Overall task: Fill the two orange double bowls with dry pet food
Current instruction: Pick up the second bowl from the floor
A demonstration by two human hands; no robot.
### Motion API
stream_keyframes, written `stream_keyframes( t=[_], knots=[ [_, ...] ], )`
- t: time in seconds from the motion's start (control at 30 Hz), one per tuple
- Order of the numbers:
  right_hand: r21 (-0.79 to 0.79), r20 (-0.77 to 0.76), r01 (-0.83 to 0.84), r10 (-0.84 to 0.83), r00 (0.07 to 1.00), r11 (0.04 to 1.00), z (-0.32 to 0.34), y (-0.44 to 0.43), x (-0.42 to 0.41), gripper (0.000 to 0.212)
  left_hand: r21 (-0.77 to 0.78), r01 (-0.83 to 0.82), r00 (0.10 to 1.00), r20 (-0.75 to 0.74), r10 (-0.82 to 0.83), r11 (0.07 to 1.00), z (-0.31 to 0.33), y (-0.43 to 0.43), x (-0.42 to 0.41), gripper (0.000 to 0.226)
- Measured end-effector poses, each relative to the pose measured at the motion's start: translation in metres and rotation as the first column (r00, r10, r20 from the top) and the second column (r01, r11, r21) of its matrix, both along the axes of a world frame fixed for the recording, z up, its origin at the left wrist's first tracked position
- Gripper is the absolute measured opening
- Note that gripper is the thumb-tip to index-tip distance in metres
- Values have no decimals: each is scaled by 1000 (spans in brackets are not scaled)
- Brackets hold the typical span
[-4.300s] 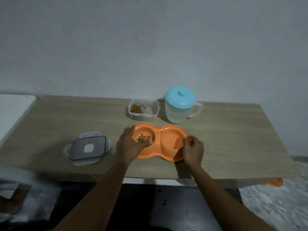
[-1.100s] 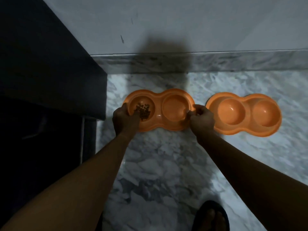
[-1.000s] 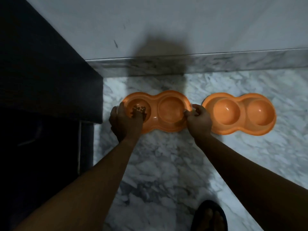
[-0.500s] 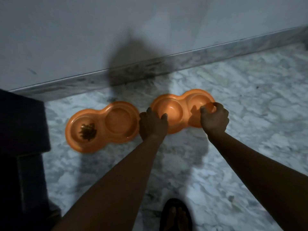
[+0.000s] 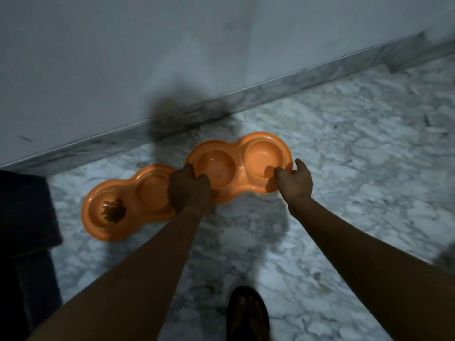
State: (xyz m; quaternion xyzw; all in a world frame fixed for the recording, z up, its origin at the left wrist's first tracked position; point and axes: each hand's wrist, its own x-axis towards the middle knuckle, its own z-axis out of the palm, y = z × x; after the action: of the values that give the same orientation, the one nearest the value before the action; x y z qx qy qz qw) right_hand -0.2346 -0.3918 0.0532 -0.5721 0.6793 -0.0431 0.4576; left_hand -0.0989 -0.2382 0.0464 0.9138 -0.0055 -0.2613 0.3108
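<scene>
Two orange double bowls are on the marble floor by the wall. The left double bowl [image 5: 152,200] lies flat, with a small heap of brown dry pet food [image 5: 113,211] in its left cup; its right cup holds nothing. The right double bowl [image 5: 236,161] has both cups without food and is tilted, its left end over the other bowl's edge. My left hand [image 5: 188,190] grips its left rim and my right hand [image 5: 294,179] grips its right rim.
A white wall with a marble skirting [image 5: 246,94] runs diagonally behind the bowls. A dark piece of furniture [image 5: 24,230] stands at the left edge. My sandalled foot [image 5: 247,313] is on the floor [image 5: 357,168] at the bottom centre.
Both hands set the bowl with food on the floor, let go of it and took hold of the second bowl. Since half a second ago that bowl has come up and tilted.
</scene>
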Motion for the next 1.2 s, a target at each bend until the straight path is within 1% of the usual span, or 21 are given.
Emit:
stream_keyframes(
  t=[0.1, 0.17, 0.23, 0.3, 0.4, 0.53, 0.57, 0.67, 0.77, 0.8, 0.87, 0.97, 1.07, 1.2],
  knots=[
    [38, 89, 19, -22, 996, 999, 73, 15, 3, 80, -103, -39, 998, 45, 44, 994, 64, 23, 0, 49],
    [60, 144, 28, -36, 989, 998, 139, 29, 5, 81, -170, -96, 991, 73, 110, 981, 127, 40, 2, 51],
    [74, 192, 24, -38, 981, 997, 209, 48, 3, 69, -207, -100, 985, 118, 127, 973, 199, 59, 4, 50],
    [61, 235, 14, -28, 972, 998, 289, 73, 0, 55, -238, -65, 978, 177, 109, 969, 281, 81, 7, 47],
    [-37, 265, 19, -9, 964, 999, 411, 121, -15, 31, -264, -22, 970, 227, 84, 964, 408, 121, 4, 53],
    [-81, 332, 65, -34, 943, 995, 558, 193, -33, 10, -299, -14, 972, 219, 83, 954, 559, 187, -8, 58],
    [-76, 353, 74, -43, 935, 994, 590, 209, -37, 11, -315, -2, 970, 229, 79, 949, 590, 204, -10, 60],
    [-75, 427, 84, -44, 903, 994, 680, 250, -43, 33, -412, 25, 964, 251, 87, 911, 680, 259, -13, 58],
    [-123, 489, 27, 37, 871, 992, 744, 281, -36, 62, -429, 73, 959, 278, 55, 900, 748, 311, -3, 51],
    [-135, 511, -5, 74, 856, 991, 760, 293, -31, 65, -422, 79, 954, 295, 55, 903, 767, 330, 2, 52],
    [-154, 549, -110, 178, 817, 982, 789, 324, -17, 63, -432, 47, 933, 341, 115, 901, 805, 372, 9, 54],
    [-164, 569, -259, 306, 763, 952, 812, 375, 8, 57, -443, -29, 897, 384, 219, 896, 841, 441, 17, 51],
    [-183, 578, -361, 397, 713, 914, 829, 443, 32, 59, -442, -103, 875, 386, 293, 891, 864, 523, 22, 47],
    [-192, 574, -459, 478, 665, 868, 837, 524, 60, 61, -433, -158, 862, 378, 338, 888, 878, 615, 32, 49]
  ],
)
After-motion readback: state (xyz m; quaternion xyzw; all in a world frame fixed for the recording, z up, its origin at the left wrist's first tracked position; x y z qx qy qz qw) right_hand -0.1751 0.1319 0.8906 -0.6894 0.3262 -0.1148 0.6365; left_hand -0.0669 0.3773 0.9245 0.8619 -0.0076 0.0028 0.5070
